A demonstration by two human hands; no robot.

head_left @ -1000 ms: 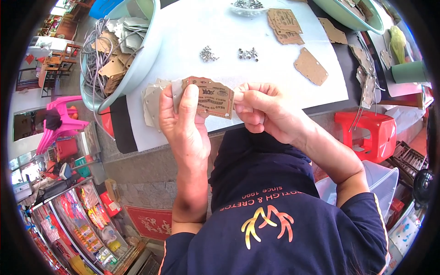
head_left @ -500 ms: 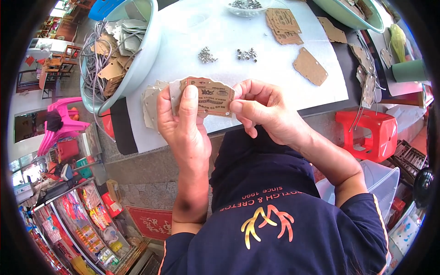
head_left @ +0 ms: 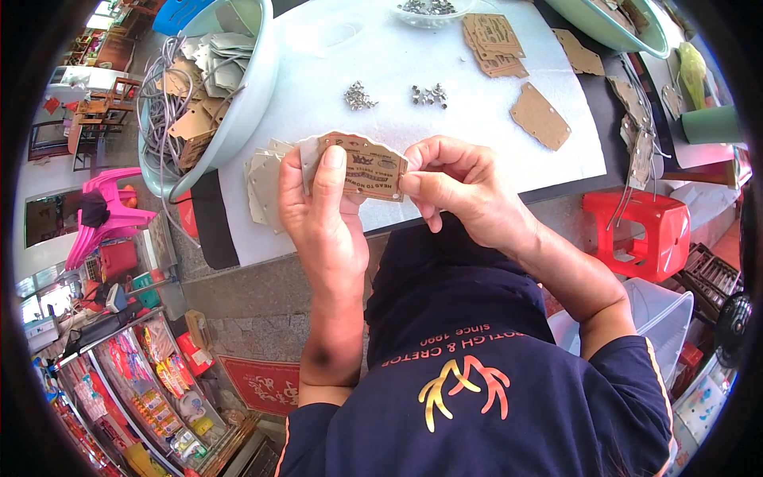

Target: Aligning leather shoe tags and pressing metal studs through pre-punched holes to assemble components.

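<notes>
My left hand [head_left: 322,207] is closed around the left end of a brown printed card tag [head_left: 373,171], its thumb across the face. A pale grey tag [head_left: 310,157] of similar shape lies against the back of the brown one. At the other end, my right hand [head_left: 465,179] pinches the tag's right edge between thumb and fingers; whether a small part sits under those fingertips is hidden. Beyond the hands lie two small heaps of silvery metal fasteners, a left heap [head_left: 359,97] and a right heap [head_left: 429,96]. Several pale tags [head_left: 261,187] lie behind my left hand.
White sheeting [head_left: 318,79] covers the dark table. A pale green basin [head_left: 262,87] with tags and grey cords stands left. Ahead are a clear bowl [head_left: 429,17] of fasteners and a stack of brown tags [head_left: 493,44]. One loose tag [head_left: 540,115] and a red stool [head_left: 636,230] are right.
Both hands and the tags have shifted very slightly to the right, and the brown tag has tilted a little. The grip of each hand looks the same.
</notes>
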